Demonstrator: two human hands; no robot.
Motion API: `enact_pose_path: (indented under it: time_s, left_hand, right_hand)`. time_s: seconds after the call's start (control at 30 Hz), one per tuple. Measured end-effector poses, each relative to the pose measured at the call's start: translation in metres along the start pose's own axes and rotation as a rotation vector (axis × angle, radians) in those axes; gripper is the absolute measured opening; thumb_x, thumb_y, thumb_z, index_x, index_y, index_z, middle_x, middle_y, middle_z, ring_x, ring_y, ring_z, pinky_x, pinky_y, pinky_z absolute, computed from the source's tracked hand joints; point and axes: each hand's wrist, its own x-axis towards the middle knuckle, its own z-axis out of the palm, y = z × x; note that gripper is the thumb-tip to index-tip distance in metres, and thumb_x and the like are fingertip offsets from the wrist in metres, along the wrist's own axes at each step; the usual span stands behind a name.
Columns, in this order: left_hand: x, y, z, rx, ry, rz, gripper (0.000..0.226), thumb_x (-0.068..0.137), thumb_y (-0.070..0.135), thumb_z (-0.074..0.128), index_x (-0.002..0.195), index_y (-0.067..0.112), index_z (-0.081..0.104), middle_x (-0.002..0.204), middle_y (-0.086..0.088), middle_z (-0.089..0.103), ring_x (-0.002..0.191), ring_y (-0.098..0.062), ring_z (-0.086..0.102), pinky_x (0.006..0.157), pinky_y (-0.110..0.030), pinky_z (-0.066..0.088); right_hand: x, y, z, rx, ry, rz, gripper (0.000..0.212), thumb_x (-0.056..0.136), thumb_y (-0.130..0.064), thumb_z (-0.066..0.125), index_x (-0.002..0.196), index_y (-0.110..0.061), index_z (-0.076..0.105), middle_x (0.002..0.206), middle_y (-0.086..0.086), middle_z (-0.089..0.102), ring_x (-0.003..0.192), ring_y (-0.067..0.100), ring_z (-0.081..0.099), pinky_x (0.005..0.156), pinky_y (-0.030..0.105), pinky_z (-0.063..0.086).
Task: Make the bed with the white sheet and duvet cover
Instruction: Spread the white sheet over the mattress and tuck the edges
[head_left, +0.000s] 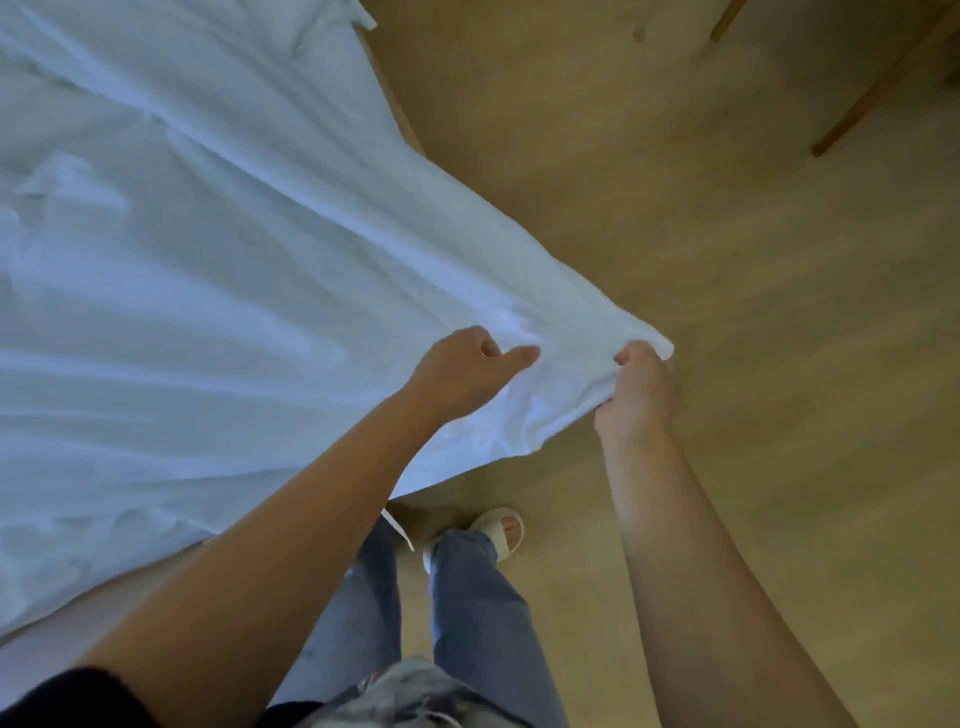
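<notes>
While the wrinkled white cotton sheet (208, 291) is lying spread over the bed (62, 631), its corner is stretching out past the bed's edge, where the right hand (636, 400) is clamping it. The left hand (457, 374), nearer the bed, is curling on the cloth, its grip unclear.

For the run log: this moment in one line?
left hand on sheet, grip unclear | right hand grips sheet corner | corner over floor

Sheet (208, 286) cut off left, perhaps slightly blurred.
</notes>
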Motion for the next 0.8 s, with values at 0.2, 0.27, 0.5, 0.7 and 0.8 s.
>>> enact_pose_path:
  time_s: [0.2,0.27,0.5,0.7,0.8]
  left_hand:
    - [0.038,0.052,0.027,-0.567,-0.079,-0.221,0.043,0.084,0.058,0.058,0.099,0.018,0.054,0.091,0.001,0.060,0.084,-0.020,0.059,0.072,-0.031,0.047]
    - [0.049,0.060,0.039,-0.737,-0.046,-0.299,0.021,0.088,0.031,0.060,0.088,0.010,0.057,0.080,-0.005,0.059,0.068,-0.021,0.057,0.061,-0.027,0.046]
    - [0.073,0.039,0.016,-0.374,-0.062,-0.100,0.012,0.085,0.007,0.050,0.092,0.005,0.060,0.086,-0.006,0.056,0.081,-0.022,0.055,0.062,-0.026,0.044]
    - [0.130,0.017,-0.038,-0.136,-0.082,-0.175,0.035,0.087,0.034,0.058,0.069,0.003,0.060,0.073,-0.012,0.063,0.064,-0.021,0.057,0.062,-0.029,0.046]
    - [0.163,0.013,-0.073,-0.240,0.184,-0.237,0.030,0.087,0.031,0.055,0.065,0.011,0.053,0.067,-0.004,0.054,0.071,-0.024,0.051,0.066,-0.035,0.045]
  right_hand:
    - [-0.027,-0.010,-0.053,-0.213,-0.039,-0.130,0.030,0.079,0.012,0.045,0.087,-0.010,0.063,0.074,0.000,0.065,0.071,0.016,0.062,0.061,0.024,0.048]
    - [-0.041,-0.001,-0.052,-0.506,-0.234,-0.088,0.028,0.083,0.009,0.048,0.082,-0.015,0.063,0.074,-0.002,0.062,0.072,0.013,0.058,0.060,0.019,0.046]
    - [-0.001,-0.032,0.000,-0.932,-0.215,-0.301,0.009,0.081,-0.018,0.054,0.075,-0.012,0.051,0.084,0.004,0.050,0.073,0.017,0.045,0.065,0.030,0.037]
    - [0.035,-0.067,0.110,-1.247,-0.531,-0.351,0.007,0.084,-0.016,0.050,0.079,-0.014,0.053,0.077,-0.001,0.054,0.065,0.013,0.047,0.056,0.025,0.036]
    - [0.048,-0.079,0.172,-1.371,-0.671,-0.397,0.008,0.086,-0.013,0.049,0.082,-0.011,0.055,0.069,-0.004,0.050,0.063,0.012,0.044,0.054,0.027,0.034]
